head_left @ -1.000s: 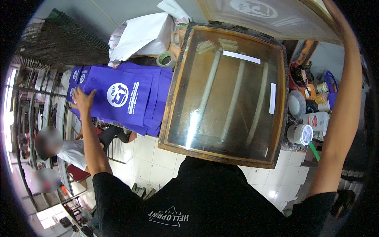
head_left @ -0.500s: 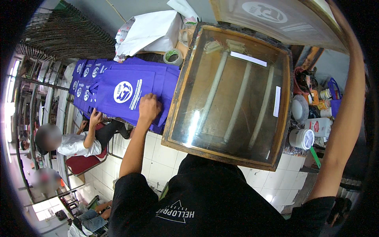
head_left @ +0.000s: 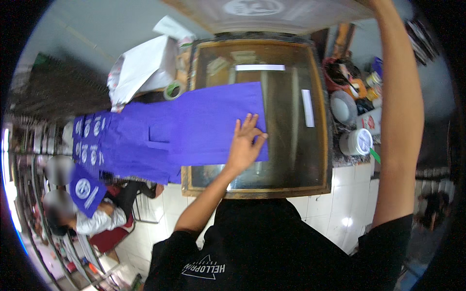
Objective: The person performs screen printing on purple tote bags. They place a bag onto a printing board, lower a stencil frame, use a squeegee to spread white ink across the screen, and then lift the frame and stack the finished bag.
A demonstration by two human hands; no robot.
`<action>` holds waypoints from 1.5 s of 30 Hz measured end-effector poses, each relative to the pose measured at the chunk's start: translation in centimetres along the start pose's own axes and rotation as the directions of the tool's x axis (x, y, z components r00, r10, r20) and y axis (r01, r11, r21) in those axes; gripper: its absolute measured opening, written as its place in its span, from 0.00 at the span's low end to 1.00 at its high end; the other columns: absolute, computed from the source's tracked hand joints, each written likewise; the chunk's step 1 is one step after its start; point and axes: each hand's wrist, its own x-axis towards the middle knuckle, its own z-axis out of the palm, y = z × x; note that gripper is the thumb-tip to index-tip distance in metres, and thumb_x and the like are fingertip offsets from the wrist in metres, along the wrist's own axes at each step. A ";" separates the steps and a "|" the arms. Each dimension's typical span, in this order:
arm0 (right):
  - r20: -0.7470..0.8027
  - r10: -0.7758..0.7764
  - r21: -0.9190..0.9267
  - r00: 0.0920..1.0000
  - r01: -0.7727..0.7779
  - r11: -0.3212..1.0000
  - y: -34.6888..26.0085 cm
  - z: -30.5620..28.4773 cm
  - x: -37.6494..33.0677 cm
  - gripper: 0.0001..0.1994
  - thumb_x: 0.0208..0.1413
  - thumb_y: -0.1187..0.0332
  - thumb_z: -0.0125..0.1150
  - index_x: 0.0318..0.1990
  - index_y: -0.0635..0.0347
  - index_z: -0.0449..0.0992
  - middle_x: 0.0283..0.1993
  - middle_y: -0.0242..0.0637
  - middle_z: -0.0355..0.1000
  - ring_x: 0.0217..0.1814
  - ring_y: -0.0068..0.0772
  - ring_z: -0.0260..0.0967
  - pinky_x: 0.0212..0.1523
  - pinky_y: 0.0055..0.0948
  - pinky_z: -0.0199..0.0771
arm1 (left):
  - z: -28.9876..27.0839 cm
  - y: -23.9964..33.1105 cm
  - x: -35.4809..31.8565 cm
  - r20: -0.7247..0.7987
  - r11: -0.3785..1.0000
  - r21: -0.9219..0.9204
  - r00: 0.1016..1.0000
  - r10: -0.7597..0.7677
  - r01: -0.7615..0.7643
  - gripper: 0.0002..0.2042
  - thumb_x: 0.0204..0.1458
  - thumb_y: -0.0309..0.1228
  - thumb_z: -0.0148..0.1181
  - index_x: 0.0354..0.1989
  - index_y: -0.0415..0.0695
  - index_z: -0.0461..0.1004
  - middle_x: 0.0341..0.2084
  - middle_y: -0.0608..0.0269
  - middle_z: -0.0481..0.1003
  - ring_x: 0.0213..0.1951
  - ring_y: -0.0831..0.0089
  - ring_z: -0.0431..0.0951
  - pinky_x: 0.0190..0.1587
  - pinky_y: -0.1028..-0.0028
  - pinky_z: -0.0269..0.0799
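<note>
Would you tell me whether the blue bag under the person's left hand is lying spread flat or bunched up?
Spread flat: the blue bag lies smooth across the glass-topped wooden frame, with the left hand pressed palm-down on its right end.

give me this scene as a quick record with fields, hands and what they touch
left hand: flat on blue bag, fingers spread
right hand: raised, at the top edge, holding up hinged screen frame
blue bag: lying across glass table
left of table: stack of printed blue bags
right of table: tubs and bowl
tape roll: by table's far left corner
</note>
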 end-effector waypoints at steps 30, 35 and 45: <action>-0.113 -0.319 -0.048 0.941 0.315 0.948 2.3 -0.4 -1.3 0.23 0.50 0.49 0.74 0.38 0.64 0.87 0.39 0.53 0.82 0.45 0.53 0.80 0.48 0.44 0.77 | 6.4 5.2 17.1 0.280 0.866 0.492 0.924 -0.260 0.095 0.47 0.45 0.67 0.64 0.75 0.65 0.58 0.77 0.39 0.41 0.77 0.34 0.31 0.69 0.26 0.28; -0.074 -0.296 -0.068 0.952 0.292 0.954 2.1 -0.7 -1.2 0.23 0.50 0.50 0.74 0.37 0.66 0.86 0.38 0.54 0.82 0.44 0.53 0.81 0.48 0.44 0.77 | 6.3 5.4 17.7 0.295 0.870 0.482 0.914 -0.277 0.108 0.48 0.44 0.67 0.65 0.76 0.65 0.57 0.77 0.38 0.41 0.77 0.34 0.33 0.69 0.26 0.28; 0.230 -0.170 0.108 0.958 0.149 0.983 -0.5 -2.5 -6.1 0.21 0.56 0.51 0.70 0.32 0.65 0.84 0.25 0.44 0.78 0.27 0.39 0.75 0.33 0.37 0.76 | 1.1 5.6 16.2 -0.037 0.999 0.035 0.999 -0.015 0.016 0.44 0.52 0.57 0.67 0.71 0.40 0.61 0.66 0.35 0.63 0.71 0.42 0.58 0.70 0.47 0.54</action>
